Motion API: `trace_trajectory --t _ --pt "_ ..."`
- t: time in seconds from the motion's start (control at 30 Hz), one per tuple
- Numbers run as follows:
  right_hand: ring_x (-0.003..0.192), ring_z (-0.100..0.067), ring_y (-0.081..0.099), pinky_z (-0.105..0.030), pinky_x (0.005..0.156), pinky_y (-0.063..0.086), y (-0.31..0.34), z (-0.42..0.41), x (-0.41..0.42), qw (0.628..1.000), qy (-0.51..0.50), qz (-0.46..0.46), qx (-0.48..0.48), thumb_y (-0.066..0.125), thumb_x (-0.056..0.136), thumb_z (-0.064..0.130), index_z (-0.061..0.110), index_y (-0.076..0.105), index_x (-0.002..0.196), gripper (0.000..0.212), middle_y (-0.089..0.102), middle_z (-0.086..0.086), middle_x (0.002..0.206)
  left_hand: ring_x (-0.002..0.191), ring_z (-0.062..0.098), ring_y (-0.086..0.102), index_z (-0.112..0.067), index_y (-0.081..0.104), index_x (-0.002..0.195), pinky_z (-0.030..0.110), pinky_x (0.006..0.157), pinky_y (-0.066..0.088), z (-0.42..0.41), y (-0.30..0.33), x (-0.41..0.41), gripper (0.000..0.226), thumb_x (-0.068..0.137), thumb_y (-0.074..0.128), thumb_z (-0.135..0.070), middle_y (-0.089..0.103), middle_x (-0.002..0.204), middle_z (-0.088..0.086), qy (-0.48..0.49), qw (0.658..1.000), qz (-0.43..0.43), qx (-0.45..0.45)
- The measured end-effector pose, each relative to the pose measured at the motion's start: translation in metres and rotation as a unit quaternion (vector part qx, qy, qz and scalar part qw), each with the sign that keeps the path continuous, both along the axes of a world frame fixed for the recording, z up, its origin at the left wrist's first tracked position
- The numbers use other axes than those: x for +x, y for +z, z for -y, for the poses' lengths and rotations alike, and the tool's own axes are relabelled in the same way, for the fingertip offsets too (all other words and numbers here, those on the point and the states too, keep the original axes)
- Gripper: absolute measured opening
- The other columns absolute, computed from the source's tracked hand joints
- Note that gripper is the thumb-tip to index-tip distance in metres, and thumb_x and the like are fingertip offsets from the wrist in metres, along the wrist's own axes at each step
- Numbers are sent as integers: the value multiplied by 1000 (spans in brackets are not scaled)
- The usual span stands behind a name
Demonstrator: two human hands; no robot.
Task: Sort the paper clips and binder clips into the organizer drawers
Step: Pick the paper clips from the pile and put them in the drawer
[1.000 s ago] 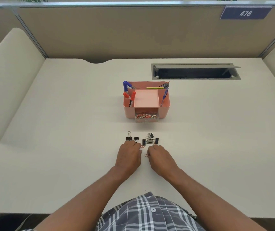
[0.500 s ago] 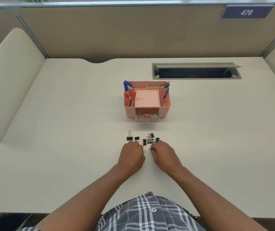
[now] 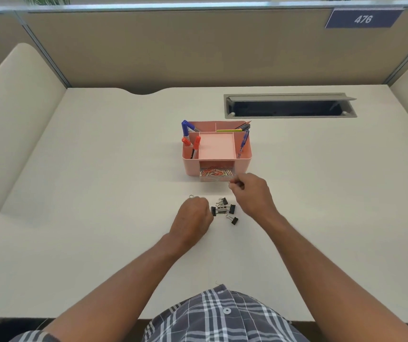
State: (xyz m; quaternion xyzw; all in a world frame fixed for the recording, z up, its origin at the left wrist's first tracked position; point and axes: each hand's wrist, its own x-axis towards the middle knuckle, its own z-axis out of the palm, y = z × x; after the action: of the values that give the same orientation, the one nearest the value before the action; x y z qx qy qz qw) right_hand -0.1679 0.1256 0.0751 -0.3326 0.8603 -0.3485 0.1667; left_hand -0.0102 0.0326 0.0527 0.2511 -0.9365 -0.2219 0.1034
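head view only. right hand (image 3: 252,193) hovers at the front right corner of the clear drawer (image 3: 216,176), fingers pinched together at the tips; something thin and pale seems caught between them, likely a paper clip, but it is too small to be sure. left hand (image 3: 194,215) rests on the counter (image 3: 99,218), curled loosely into a fist; i cannot tell if it has hold of anything, though a wire loop (image 3: 191,196) pokes out just past its knuckles.

judged from this, the step in hand is dropping a paper clip into the open drawer. to do it well, the pinch should move fully over the drawer's opening, left of where the right hand is now, and let go low so the clip lands among the others rather than skipping over the front wall onto the counter.

paper clips (image 3: 214,172) lie in the drawer as a tangled heap, mostly red-orange with a few silver, beyond and just left of the right hand. binder clips (image 3: 222,209) are small, black with silver wire handles, scattered between the two hands, near the right wrist, one a little apart toward the body. the drawer juts from the pink organizer (image 3: 243,159), which carries pens in its upper slots.
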Motion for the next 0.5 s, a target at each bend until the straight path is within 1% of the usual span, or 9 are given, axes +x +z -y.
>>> trace_trajectory --t 0.07,0.1,0.17,0.2,0.3,0.4,0.5 --pt "75 -13 57 -26 69 44 7 9 -5 1000 12 -20 -17 63 89 16 19 71 90 8 63 9 80 67 33 51 -3 54 74 47 62 43 13 11 -14 11 84 56 1 57 70 14 39 998 -40 41" --pt "77 -14 58 -26 69 45 10 13 -7 999 22 -36 -22 62 89 15 18 71 92 10 65 6 83 68 31 52 -4 55 76 46 62 44 20 18 -22 10 86 55 0 58 72 13 48 995 -66 53" --pt "80 -16 60 -30 72 49 15 23 -11 997 36 -60 -25 61 90 12 15 73 94 13 69 1 88 69 28 54 -5 57 81 43 61 47 33 31 -37 9 88 54 -1 61 75 10 52 991 -107 57" --pt "82 -18 61 -32 74 51 17 28 -13 996 40 -71 -23 60 90 12 13 74 95 15 70 -2 90 70 27 55 -5 59 82 42 62 48 39 37 -44 10 89 53 -1 62 77 9 50 991 -113 51" --pt "87 -26 60 -37 75 51 18 41 -19 992 67 -111 9 55 93 11 10 74 98 20 69 -9 92 73 28 58 -4 65 86 44 64 52 51 45 -61 13 90 54 -1 66 79 11 44 994 -93 29" --pt "86 -26 58 -34 69 46 19 49 -22 988 84 -123 33 53 94 12 10 74 99 22 67 -9 90 74 30 60 -3 69 90 45 64 53 54 44 -68 16 89 54 1 69 81 13 21 998 -65 0" --pt "86 -25 58 -34 71 46 20 49 -24 988 94 -115 43 53 94 12 11 73 99 21 67 -8 90 70 31 61 -2 72 90 44 62 53 52 40 -63 18 87 56 5 71 79 14 -4 995 -93 -20"
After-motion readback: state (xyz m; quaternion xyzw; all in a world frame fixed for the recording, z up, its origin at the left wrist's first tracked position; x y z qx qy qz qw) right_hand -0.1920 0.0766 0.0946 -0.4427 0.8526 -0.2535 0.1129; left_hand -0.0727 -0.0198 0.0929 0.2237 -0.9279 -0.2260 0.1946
